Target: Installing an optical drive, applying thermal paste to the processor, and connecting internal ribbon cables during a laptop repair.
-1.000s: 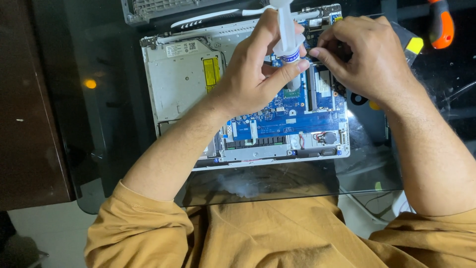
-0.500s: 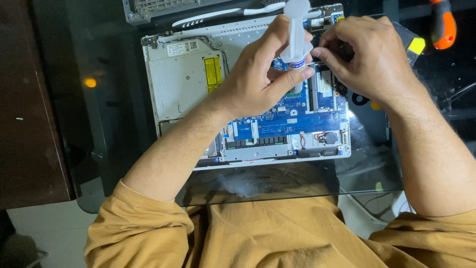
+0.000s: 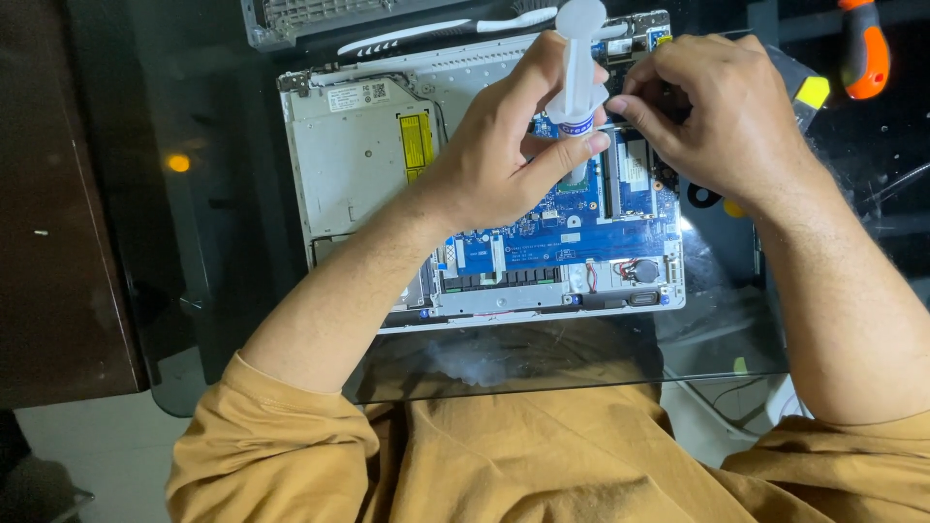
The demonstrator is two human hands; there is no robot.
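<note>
Holding a small white syringe (image 3: 577, 73) upright, the left hand (image 3: 504, 155) pinches its barrel between thumb and fingers, nozzle down over the blue circuit board (image 3: 572, 228) of an opened laptop (image 3: 368, 165) that lies toward the far edge of the glass tabletop (image 3: 213, 291). The right hand (image 3: 722, 111) is curled just beside the nozzle, fingertips closed on what looks like a thin metal tool, though the view is too cramped to be sure. The syringe should be light and stiff, its smooth plastic a little slippery, so the barrel near the nozzle is the steady place to grip, with the flange at the top left free. The bare board under it is fragile and wants no pressing. An orange-handled screwdriver (image 3: 865, 53) lies near the tabletop's far right corner. Compared with a second ago, the syringe has risen slightly and stands straighter, and the right hand has closed in against it.
</note>
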